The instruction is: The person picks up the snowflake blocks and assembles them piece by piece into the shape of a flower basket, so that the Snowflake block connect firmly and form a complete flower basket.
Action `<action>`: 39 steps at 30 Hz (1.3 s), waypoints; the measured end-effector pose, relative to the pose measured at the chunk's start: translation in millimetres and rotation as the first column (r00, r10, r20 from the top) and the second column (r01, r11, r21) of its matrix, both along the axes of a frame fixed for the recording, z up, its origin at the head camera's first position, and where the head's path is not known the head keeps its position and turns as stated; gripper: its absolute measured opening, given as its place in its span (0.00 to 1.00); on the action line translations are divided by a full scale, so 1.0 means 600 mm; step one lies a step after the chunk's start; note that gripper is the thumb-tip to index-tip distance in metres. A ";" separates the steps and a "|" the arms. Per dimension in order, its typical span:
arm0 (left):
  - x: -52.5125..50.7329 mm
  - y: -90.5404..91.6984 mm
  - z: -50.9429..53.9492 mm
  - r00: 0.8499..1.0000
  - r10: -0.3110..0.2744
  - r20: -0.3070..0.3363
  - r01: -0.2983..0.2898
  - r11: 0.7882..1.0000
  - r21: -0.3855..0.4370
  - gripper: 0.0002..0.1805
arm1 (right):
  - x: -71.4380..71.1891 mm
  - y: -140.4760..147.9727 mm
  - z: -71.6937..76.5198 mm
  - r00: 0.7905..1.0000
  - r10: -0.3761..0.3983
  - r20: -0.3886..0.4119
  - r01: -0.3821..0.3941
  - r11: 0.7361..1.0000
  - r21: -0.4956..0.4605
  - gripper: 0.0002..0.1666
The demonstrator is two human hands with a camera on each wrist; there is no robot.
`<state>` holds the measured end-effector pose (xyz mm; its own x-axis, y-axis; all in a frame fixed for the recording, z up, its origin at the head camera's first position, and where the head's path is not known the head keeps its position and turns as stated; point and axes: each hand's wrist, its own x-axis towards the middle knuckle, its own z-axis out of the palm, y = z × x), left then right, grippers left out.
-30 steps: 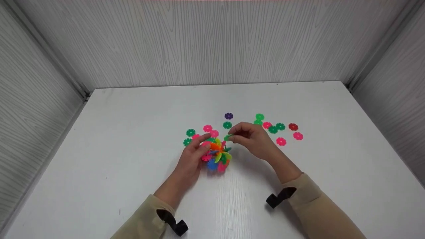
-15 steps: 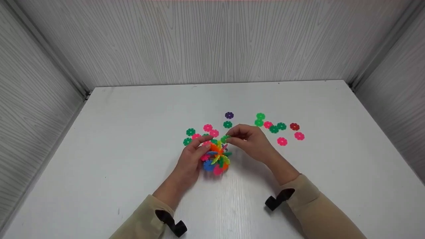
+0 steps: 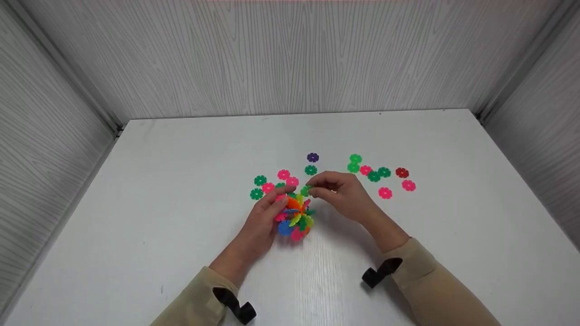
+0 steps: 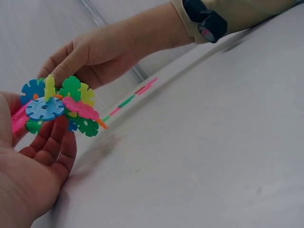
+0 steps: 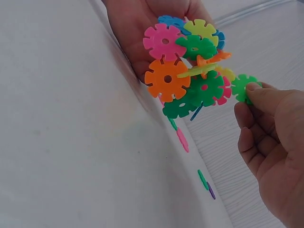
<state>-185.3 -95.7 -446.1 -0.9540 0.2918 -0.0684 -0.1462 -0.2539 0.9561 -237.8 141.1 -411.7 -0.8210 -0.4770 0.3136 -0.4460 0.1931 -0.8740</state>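
My left hand (image 3: pixel 263 219) holds a ball-like cluster of interlocked notched plastic discs (image 3: pixel 297 213), coloured pink, blue, orange, yellow and green. In the left wrist view its fingers curl under the cluster (image 4: pixel 61 107). Between the thumb and forefinger of my right hand (image 3: pixel 344 194) is a light green notched disc (image 5: pixel 242 86). That disc meets the cluster's edge beside a yellow and a pink disc in the right wrist view; whether their slots engage, I cannot tell. The left thumb and fingers hide part of the cluster in the head view.
Loose green and pink discs (image 3: pixel 260 180) lie just behind the left hand. A purple disc (image 3: pixel 312 157) and a dark green disc (image 3: pixel 311 170) lie farther back. More green, pink and red discs (image 3: pixel 384 172) are spread behind the right hand on the white table (image 3: pixel 181 181).
The right hand has brought the light green disc slightly left and down against the cluster. The cluster has tilted and sunk a little in the left hand.
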 end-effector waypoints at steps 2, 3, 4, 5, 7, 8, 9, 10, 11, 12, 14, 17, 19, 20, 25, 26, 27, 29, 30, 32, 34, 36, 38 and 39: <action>0.001 0.000 0.000 1.000 -0.003 0.000 0.003 1.000 -0.010 0.30 | -0.001 0.001 -0.003 1.000 -0.001 0.007 0.001 1.000 -0.002 0.09; 0.002 0.001 0.000 1.000 -0.007 0.001 0.007 1.000 -0.014 0.30 | -0.001 0.001 -0.005 1.000 -0.002 0.010 0.002 1.000 -0.004 0.09; 0.002 0.000 0.001 1.000 -0.011 0.003 0.011 1.000 -0.015 0.30 | -0.001 0.001 -0.006 1.000 -0.002 0.012 0.002 1.000 -0.005 0.09; 0.003 0.000 0.001 1.000 -0.015 0.005 0.015 1.000 -0.018 0.30 | -0.001 0.000 -0.007 1.000 -0.003 0.014 0.003 1.000 -0.007 0.09; 0.004 0.000 0.002 1.000 -0.026 0.010 0.026 0.999 -0.020 0.31 | -0.001 0.000 -0.010 1.000 -0.005 0.015 0.005 1.000 -0.009 0.09; 0.004 -0.001 0.002 0.999 -0.032 0.012 0.032 0.999 -0.022 0.31 | -0.001 0.000 -0.010 1.000 -0.006 0.012 0.006 1.000 -0.009 0.09; 0.003 -0.001 0.002 0.999 -0.039 0.014 0.040 0.999 -0.027 0.32 | -0.001 -0.001 -0.010 1.000 -0.006 0.010 0.006 1.000 -0.011 0.09; 0.003 -0.001 0.002 0.999 -0.045 0.017 0.046 0.999 -0.030 0.32 | 0.000 -0.001 -0.010 1.000 -0.007 0.009 0.008 1.000 -0.011 0.09; 0.003 -0.001 0.003 0.999 -0.050 0.020 0.051 0.998 -0.032 0.33 | 0.000 -0.001 -0.011 1.000 -0.009 0.009 0.009 1.000 -0.012 0.09; 0.003 -0.002 0.003 0.998 -0.054 0.022 0.055 0.998 -0.033 0.33 | 0.000 -0.001 -0.012 1.000 -0.012 0.011 0.012 1.000 -0.012 0.09; 0.003 -0.002 0.003 0.998 -0.060 0.027 0.061 0.998 -0.030 0.34 | -0.001 -0.002 -0.012 1.000 -0.017 0.016 0.017 1.000 -0.011 0.09; 0.002 -0.002 0.003 0.998 -0.053 0.033 0.054 0.999 -0.009 0.33 | 0.000 -0.003 -0.011 0.999 -0.027 0.027 0.027 1.000 -0.007 0.09; 0.001 -0.001 0.002 0.999 -0.042 0.032 0.042 0.999 0.007 0.31 | 0.000 -0.003 -0.010 0.999 -0.035 0.028 0.035 0.999 -0.007 0.09; 0.001 -0.001 0.002 0.999 -0.036 0.032 0.035 0.999 0.015 0.31 | 0.001 -0.003 -0.009 0.999 -0.038 0.026 0.038 0.999 -0.008 0.09; 0.001 0.001 0.001 1.000 -0.006 0.029 0.005 0.999 0.037 0.26 | 0.000 -0.002 -0.009 0.999 -0.050 0.009 0.050 0.999 -0.014 0.09; 0.000 0.001 0.001 1.000 -0.001 0.028 0.000 0.999 0.040 0.25 | 0.000 -0.002 -0.010 0.999 -0.051 0.005 0.052 0.999 -0.017 0.09; 0.000 0.001 0.001 1.000 0.003 0.025 -0.004 0.999 0.039 0.24 | 0.000 -0.003 -0.010 0.999 -0.053 0.003 0.053 0.998 -0.021 0.08; -0.001 0.002 0.000 1.000 0.011 0.016 -0.011 0.999 0.036 0.21 | 0.000 -0.003 -0.010 0.999 -0.054 -0.003 0.054 0.998 -0.024 0.08; -0.001 0.002 0.000 1.000 0.013 0.012 -0.014 0.999 0.034 0.21 | 0.000 -0.003 -0.010 0.999 -0.052 -0.004 0.052 0.998 -0.025 0.08; -0.001 0.002 0.000 1.000 0.014 0.006 -0.014 0.999 0.031 0.20 | 0.000 -0.003 -0.010 0.999 -0.047 -0.004 0.046 0.999 -0.029 0.08; -0.001 0.002 0.000 1.000 0.016 0.002 -0.016 1.000 0.027 0.20 | -0.001 -0.003 -0.010 0.999 -0.041 -0.008 0.041 0.999 -0.027 0.08; -0.001 0.003 0.000 1.000 0.018 0.001 -0.018 1.000 0.024 0.21 | -0.001 -0.003 -0.010 0.999 -0.035 -0.014 0.035 0.999 -0.026 0.08; -0.001 0.003 0.000 1.000 0.020 0.001 -0.020 1.000 0.023 0.21 | -0.001 -0.003 -0.010 0.999 -0.028 -0.020 0.027 0.999 -0.023 0.07; -0.001 0.003 -0.001 1.000 0.022 0.001 -0.022 0.999 0.025 0.21 | 0.000 -0.003 -0.009 0.999 -0.022 -0.024 0.022 1.000 -0.020 0.07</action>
